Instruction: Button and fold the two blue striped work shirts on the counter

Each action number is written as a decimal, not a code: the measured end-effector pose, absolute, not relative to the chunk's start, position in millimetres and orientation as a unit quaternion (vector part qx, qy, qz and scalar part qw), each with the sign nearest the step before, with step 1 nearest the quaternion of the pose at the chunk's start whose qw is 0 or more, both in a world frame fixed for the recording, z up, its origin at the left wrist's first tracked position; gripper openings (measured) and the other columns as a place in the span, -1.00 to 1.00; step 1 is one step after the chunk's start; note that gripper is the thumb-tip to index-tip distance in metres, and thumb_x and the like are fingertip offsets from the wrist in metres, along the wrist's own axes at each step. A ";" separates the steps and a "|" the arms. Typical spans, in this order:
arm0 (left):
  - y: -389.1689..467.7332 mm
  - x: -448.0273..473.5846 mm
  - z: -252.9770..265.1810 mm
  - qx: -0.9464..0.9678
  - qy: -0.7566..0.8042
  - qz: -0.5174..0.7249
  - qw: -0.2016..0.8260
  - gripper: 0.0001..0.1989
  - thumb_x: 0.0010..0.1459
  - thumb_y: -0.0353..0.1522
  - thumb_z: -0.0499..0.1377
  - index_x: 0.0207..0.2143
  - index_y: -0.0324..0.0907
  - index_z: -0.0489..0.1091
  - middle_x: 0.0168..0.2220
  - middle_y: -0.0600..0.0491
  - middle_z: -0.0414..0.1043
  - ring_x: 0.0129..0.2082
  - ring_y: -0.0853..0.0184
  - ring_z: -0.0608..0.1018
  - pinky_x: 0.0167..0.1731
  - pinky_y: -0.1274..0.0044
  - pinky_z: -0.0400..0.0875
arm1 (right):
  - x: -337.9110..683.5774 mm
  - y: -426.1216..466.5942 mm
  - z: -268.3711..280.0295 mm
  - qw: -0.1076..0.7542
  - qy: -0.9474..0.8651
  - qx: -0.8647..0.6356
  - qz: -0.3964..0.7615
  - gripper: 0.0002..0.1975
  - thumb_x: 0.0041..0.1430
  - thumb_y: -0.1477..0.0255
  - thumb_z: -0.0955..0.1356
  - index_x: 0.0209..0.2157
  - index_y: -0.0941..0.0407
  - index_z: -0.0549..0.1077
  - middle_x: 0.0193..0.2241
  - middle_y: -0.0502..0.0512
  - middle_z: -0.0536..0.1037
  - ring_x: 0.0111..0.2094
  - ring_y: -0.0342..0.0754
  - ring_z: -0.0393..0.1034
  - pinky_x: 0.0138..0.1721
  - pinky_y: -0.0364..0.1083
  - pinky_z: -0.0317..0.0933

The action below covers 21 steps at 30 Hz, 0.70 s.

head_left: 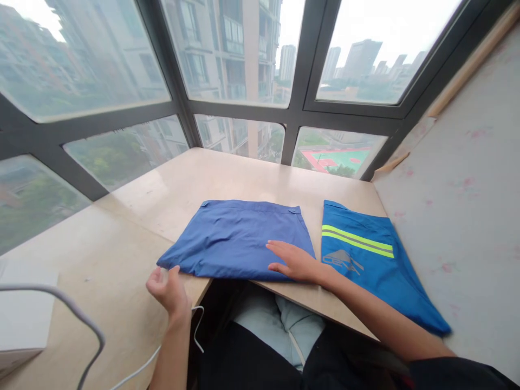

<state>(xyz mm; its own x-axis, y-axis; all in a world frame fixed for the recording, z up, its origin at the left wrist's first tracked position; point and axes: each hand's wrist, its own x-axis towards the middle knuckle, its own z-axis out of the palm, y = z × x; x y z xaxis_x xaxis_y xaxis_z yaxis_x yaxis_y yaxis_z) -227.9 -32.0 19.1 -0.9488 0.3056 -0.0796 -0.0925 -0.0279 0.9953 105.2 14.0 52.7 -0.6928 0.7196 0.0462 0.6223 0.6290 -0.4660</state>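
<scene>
A folded blue garment (244, 233) lies on the wooden desktop in front of me, with a band and small buttoned tabs along its far edge. At its near left corner, my left hand (168, 290) is closed, the curled fingers pinching the cloth. My right hand (298, 262) lies palm down on the near right part of the same garment, fingers stretched out and flat. Beside it on the right is a second folded garment (357, 271), brighter blue, with yellow-green and grey reflective stripes and a grey printed logo. My right forearm passes over its near part.
The pale wooden desktop (134, 216) has a cut-out at my lap. A white box (26, 319) and a grey cable (77, 309) are at the left. A white cord (140, 371) hangs near my left forearm. Windows stand behind; a papered wall (459, 216) bounds the right.
</scene>
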 end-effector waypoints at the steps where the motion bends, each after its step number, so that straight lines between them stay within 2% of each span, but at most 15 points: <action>1: -33.7 -233.4 23.6 0.042 0.680 0.714 0.159 -0.55 -0.18 -0.50 0.32 -0.23 -0.13 0.23 -0.15 0.08 0.32 0.03 0.29 0.43 0.21 0.32 0.22 | 90.2 24.8 54.1 0.138 -0.900 -0.365 0.196 -0.37 0.31 0.14 0.28 0.29 0.18 0.23 0.28 0.34 0.25 0.31 0.14 0.12 0.29 0.13 0.07; 4: -34.0 -247.6 40.0 -0.051 0.619 0.720 0.309 -0.68 -0.10 -0.58 0.23 -0.31 -0.15 0.23 -0.28 0.13 0.32 -0.17 0.41 0.49 0.06 0.45 0.37 | 39.5 65.9 57.6 0.169 -0.905 -0.357 0.160 -0.35 0.30 0.18 0.29 0.29 0.24 0.20 0.30 0.39 0.19 0.33 0.15 0.07 0.30 0.13 0.04; 6: -30.1 -254.7 50.5 -0.092 0.571 0.696 0.427 -0.82 0.01 -0.57 0.16 -0.33 -0.18 0.28 -0.31 0.09 0.37 -0.28 0.45 0.51 -0.13 0.55 0.45 | 6.7 97.8 59.2 0.166 -0.901 -0.379 0.130 -0.33 0.28 0.21 0.32 0.30 0.28 0.18 0.33 0.43 0.13 0.35 0.18 0.01 0.32 0.13 -0.02; 8: -23.5 -260.0 57.4 -0.109 0.562 0.658 0.488 -0.89 0.09 -0.53 0.15 -0.33 -0.19 0.32 -0.33 0.06 0.41 -0.37 0.45 0.50 -0.30 0.60 0.47 | -19.4 128.9 58.3 0.149 -0.887 -0.425 0.099 -0.31 0.28 0.23 0.32 0.31 0.32 0.14 0.34 0.48 0.05 0.37 0.21 -0.07 0.33 0.13 -0.08; 10: -15.2 -263.9 59.2 -0.109 0.588 0.640 0.483 -0.91 0.09 -0.49 0.20 -0.33 -0.19 0.34 -0.37 0.07 0.41 -0.44 0.44 0.49 -0.39 0.60 0.46 | -36.0 154.7 52.2 0.133 -0.863 -0.480 0.079 -0.31 0.31 0.23 0.30 0.32 0.31 0.12 0.36 0.48 0.01 0.38 0.24 -0.11 0.33 0.17 -0.14; 13: -2.4 -266.8 55.4 -0.086 0.605 0.643 0.461 -0.86 0.04 -0.47 0.28 -0.34 -0.19 0.38 -0.42 0.09 0.45 -0.48 0.42 0.49 -0.38 0.56 0.50 | -43.7 177.7 31.8 0.082 -0.830 -0.543 0.099 -0.30 0.36 0.16 0.21 0.33 0.33 0.08 0.36 0.49 -0.02 0.38 0.27 -0.16 0.33 0.25 -0.24; 16: 8.2 -263.6 49.8 -0.050 0.580 0.675 0.453 -0.78 -0.05 -0.53 0.31 -0.30 -0.23 0.43 -0.38 0.03 0.52 -0.39 0.36 0.57 -0.26 0.49 0.55 | -39.9 183.9 6.1 0.051 -0.825 -0.550 0.119 -0.29 0.39 0.09 0.08 0.35 0.33 0.04 0.37 0.45 -0.02 0.40 0.24 -0.21 0.33 0.26 -0.31; 21: 19.7 -249.0 39.4 0.034 0.577 0.729 0.367 -0.68 -0.22 -0.56 0.37 -0.31 -0.29 0.47 -0.36 0.02 0.56 -0.28 0.25 0.62 -0.06 0.30 0.53 | -34.1 182.2 -13.8 0.087 -0.831 -0.542 0.091 -0.27 0.39 0.06 0.00 0.35 0.29 0.05 0.37 0.39 0.02 0.40 0.19 -0.20 0.34 0.21 -0.35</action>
